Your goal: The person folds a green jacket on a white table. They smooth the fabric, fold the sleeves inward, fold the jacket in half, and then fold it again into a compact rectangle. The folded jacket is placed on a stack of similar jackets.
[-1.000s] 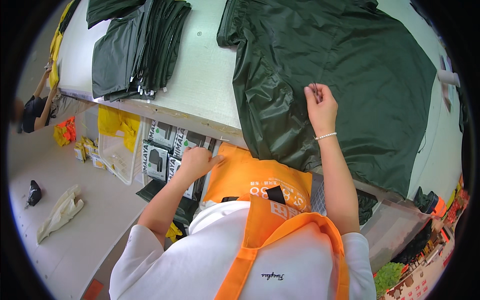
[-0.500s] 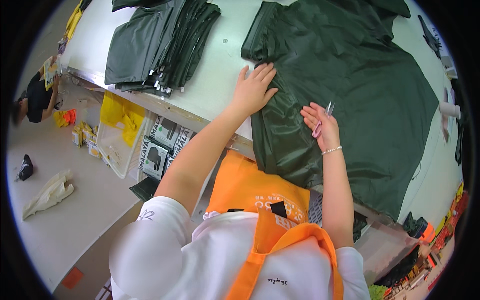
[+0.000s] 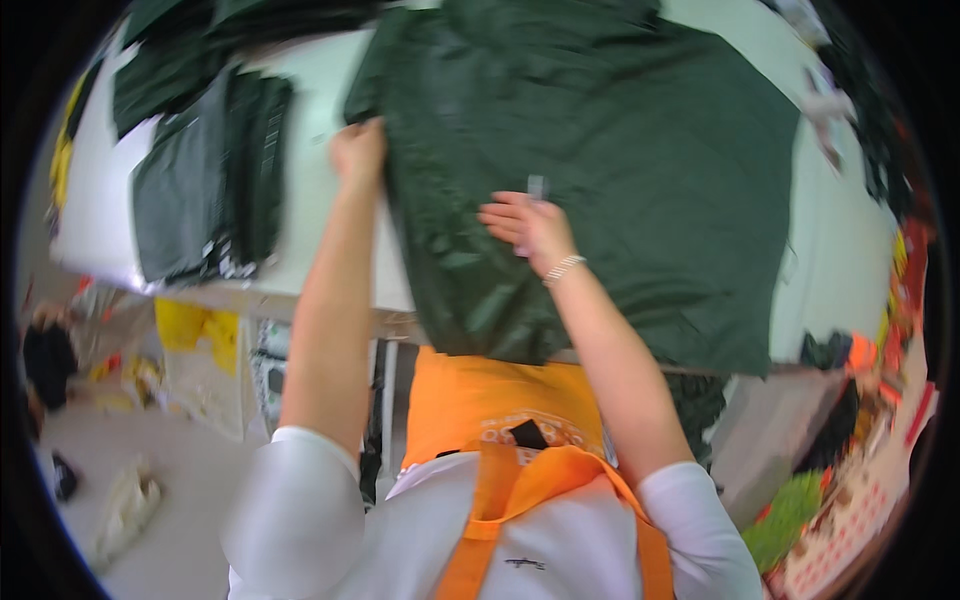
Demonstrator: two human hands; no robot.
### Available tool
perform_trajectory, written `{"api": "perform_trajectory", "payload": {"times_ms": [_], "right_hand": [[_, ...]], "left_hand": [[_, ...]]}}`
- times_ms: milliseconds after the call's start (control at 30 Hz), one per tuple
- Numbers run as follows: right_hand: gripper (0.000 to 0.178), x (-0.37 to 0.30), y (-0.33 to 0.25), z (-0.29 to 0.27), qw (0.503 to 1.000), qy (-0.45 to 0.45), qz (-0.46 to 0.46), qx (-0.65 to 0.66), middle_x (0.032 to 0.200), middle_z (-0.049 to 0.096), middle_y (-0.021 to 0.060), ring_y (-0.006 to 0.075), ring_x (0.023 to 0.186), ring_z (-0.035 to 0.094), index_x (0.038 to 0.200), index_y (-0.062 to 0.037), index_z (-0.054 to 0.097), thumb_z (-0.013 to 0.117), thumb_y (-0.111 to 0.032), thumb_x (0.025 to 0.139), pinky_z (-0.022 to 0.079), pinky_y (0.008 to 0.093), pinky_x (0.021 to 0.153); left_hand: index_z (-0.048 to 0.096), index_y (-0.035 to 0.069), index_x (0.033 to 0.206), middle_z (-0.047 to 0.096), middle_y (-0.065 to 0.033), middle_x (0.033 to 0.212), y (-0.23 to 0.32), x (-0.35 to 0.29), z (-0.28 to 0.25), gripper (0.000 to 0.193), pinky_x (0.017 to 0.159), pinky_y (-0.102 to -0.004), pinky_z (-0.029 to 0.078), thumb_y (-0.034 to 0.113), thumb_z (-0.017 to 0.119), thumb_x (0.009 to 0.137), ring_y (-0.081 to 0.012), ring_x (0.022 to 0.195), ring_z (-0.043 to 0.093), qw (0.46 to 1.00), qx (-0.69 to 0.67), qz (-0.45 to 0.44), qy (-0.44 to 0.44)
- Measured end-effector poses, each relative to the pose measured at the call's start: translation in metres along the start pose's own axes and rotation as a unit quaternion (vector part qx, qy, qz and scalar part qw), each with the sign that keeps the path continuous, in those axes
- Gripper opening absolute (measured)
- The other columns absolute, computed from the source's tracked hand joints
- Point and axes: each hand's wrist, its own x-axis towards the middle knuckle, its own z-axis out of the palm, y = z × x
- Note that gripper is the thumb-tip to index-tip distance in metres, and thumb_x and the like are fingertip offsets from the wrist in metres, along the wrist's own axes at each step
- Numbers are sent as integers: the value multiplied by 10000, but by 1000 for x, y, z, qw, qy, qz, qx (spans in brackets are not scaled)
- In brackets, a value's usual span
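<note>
A large dark green garment (image 3: 640, 200) of thin, slightly shiny cloth lies spread over the pale table (image 3: 325, 200), its near edge hanging over the front. My left hand (image 3: 360, 150) is closed at the garment's left edge, gripping a bit of cloth; its fingertips are partly hidden. Near the middle, my right hand (image 3: 530, 228) rests over the cloth with fingers stretched out. Small thread snips (image 3: 537, 187) with a pink handle are held against that palm, blades pointing away from me; motion blurs them.
Left on the table is a stack of folded dark green garments (image 3: 205, 190), with more dark cloth (image 3: 165, 75) behind. Below stand a white crate with yellow cloth (image 3: 195, 335) and packages. Another person (image 3: 48, 355) is at far left. An orange-and-dark bundle (image 3: 860, 352) lies at right.
My view has shifted, so the table things sit differently. My left hand has gone from lying spread on the cloth to gripping its left edge farther up. The snips stay in my right hand.
</note>
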Motion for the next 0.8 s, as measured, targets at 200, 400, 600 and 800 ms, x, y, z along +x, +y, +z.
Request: {"api": "perform_trajectory", "payload": {"times_ms": [200,400,600,800], "right_hand": [[293,-45,-29,-53,970,104,-129,-176,724,591,25,77,599,546,1090,-38,608,458,-269,989,471,221,559],[389,-189,-115,-354,742,531,-258,-318,880,541,89,189,794,522,1165,11,462,581,-192,856,453,337,767],[399,-263,-130,-622,576,594,-40,-560,1058,577,308,412,1016,560,1136,74,556,516,-74,769,441,436,906],[333,-269,-124,-660,313,569,-138,-748,1005,604,245,383,987,570,1100,45,592,553,-195,873,469,432,804]], "left_hand": [[641,-56,883,652,-121,762,-48,5,-27,352,691,-346,448,289,573,891,-188,711,569,996,-43,82,7],[408,-9,1329,489,-155,1229,-64,-163,-51,518,855,-335,457,191,615,897,-216,1019,518,988,-35,140,56],[409,-71,1262,456,-170,1139,-123,-323,-44,620,871,-367,404,310,683,857,-238,994,465,974,62,2,217],[443,-67,1282,509,-174,1253,-116,-324,-26,727,914,-331,398,517,582,871,-246,1070,505,974,-59,-164,143]]}}
